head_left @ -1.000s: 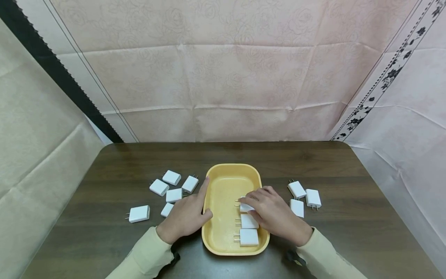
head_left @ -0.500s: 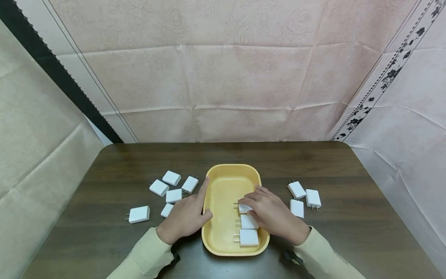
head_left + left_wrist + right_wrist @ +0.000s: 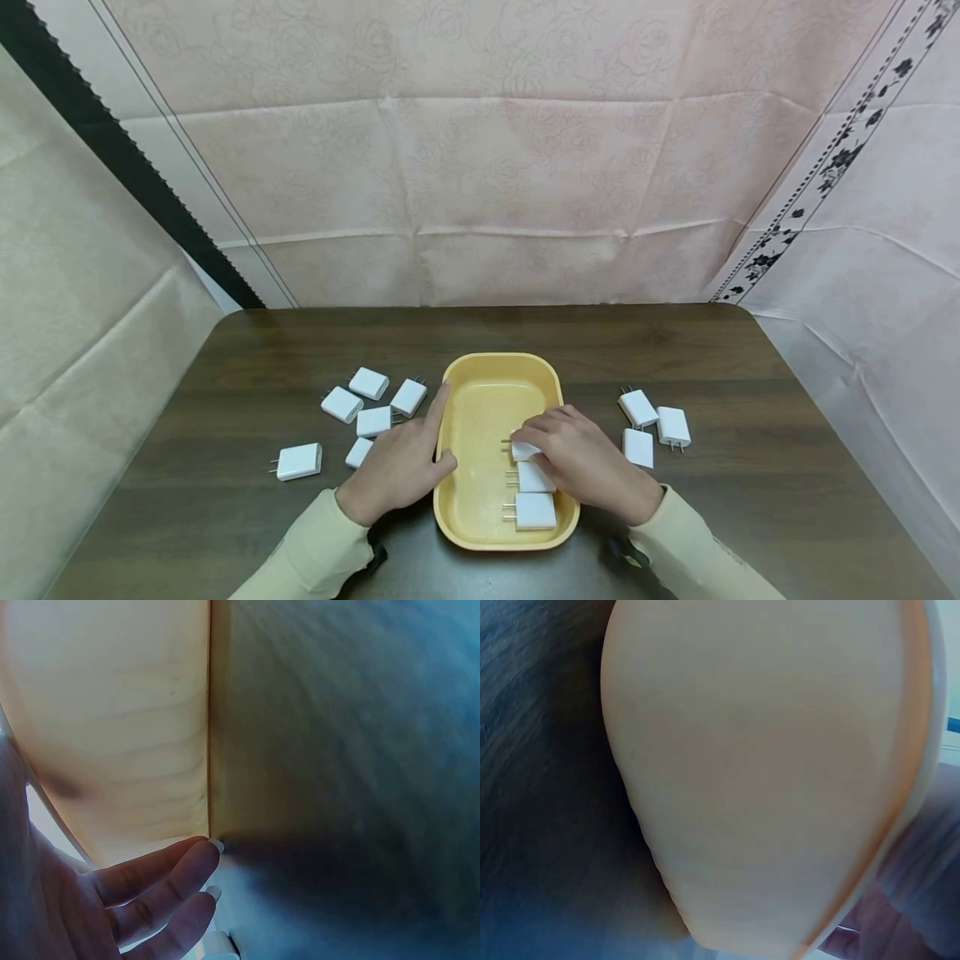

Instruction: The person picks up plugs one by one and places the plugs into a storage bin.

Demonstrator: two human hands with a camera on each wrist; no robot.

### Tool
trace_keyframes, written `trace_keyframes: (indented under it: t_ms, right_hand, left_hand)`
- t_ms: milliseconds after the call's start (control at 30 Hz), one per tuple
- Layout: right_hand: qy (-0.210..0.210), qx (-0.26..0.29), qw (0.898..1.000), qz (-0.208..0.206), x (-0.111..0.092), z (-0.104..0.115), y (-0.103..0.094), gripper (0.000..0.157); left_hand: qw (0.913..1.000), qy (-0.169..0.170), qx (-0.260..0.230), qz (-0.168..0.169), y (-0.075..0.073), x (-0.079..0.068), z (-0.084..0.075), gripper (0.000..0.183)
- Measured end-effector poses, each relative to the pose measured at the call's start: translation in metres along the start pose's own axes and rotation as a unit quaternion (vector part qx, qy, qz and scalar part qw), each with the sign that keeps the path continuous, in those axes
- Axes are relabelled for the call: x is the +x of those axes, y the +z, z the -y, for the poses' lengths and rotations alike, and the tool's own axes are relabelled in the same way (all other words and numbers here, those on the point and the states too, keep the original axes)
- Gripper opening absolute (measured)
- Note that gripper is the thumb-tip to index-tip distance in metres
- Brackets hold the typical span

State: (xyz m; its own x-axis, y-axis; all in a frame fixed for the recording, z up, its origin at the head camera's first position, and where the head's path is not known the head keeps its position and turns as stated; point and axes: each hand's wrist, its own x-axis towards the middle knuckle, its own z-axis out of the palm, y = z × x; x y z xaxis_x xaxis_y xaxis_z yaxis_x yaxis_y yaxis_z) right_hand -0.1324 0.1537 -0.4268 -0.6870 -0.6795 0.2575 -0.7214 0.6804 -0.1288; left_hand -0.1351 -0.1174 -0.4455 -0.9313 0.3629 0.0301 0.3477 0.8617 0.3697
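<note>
A yellow tray [image 3: 480,392] stands on the table in the head view. My left hand [image 3: 401,471] steadies its left side, index finger along the rim and thumb over the edge; in the left wrist view the other fingers [image 3: 161,892] bend against the outer wall. My right hand [image 3: 588,458] reaches over the right rim and pinches a white charger plug [image 3: 524,451], which it partly covers. Just below this lie a second charger plug [image 3: 535,477] and a third charger plug [image 3: 535,512] in a column, prongs to the left. The right wrist view mostly shows the tray's outer wall [image 3: 757,765].
Several loose white charger plugs [image 3: 342,404] lie left of the tray, one charger plug [image 3: 298,461] apart from the others. To the right is a small group of charger plugs [image 3: 673,427]. The brown table [image 3: 480,325] ends at a cloth backdrop [image 3: 480,192].
My right hand has shifted slightly left and toward me with the pinched charger plug, bringing it closer to the one below. My left hand has stayed in place on the tray.
</note>
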Motion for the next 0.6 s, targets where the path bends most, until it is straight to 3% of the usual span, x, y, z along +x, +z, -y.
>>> trace_keyframes:
  t_ms: [600]
  right_hand:
    - [-0.006, -0.015, 1.0, 0.004, -0.0002, -0.0006, 0.0016, 0.029]
  left_hand:
    - [1.0, -0.006, -0.004, 0.006, 0.0, 0.0006, -0.0002, 0.092]
